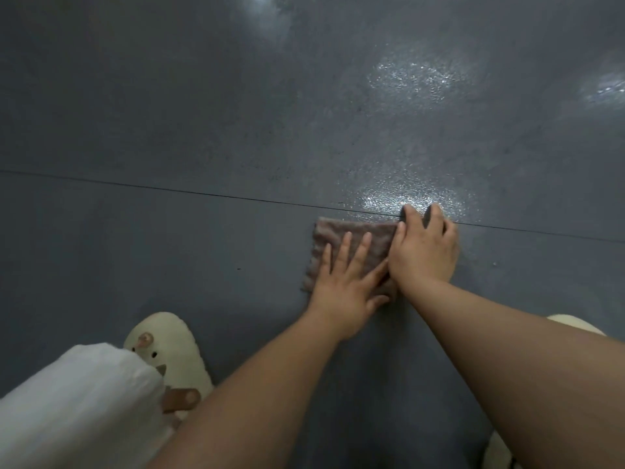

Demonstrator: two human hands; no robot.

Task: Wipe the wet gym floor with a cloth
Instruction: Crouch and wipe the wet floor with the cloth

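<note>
A small brownish-grey cloth (351,231) lies flat on the dark grey gym floor (169,130), just below a thin floor seam. My left hand (345,282) presses on the cloth's lower half with straight, spread fingers. Over the cloth's right edge lies my right hand (424,248), its fingers bent down toward the floor; whether they grip the cloth cannot be made out. A shiny wet patch (399,198) glints right above the right hand.
More wet patches shine farther off at the upper right (416,76), the far right (605,89) and the top (270,18). The seam (169,189) crosses the floor. My cream slipper (169,343) and white trouser leg (74,401) sit at the lower left; another slipper (575,323) at the right.
</note>
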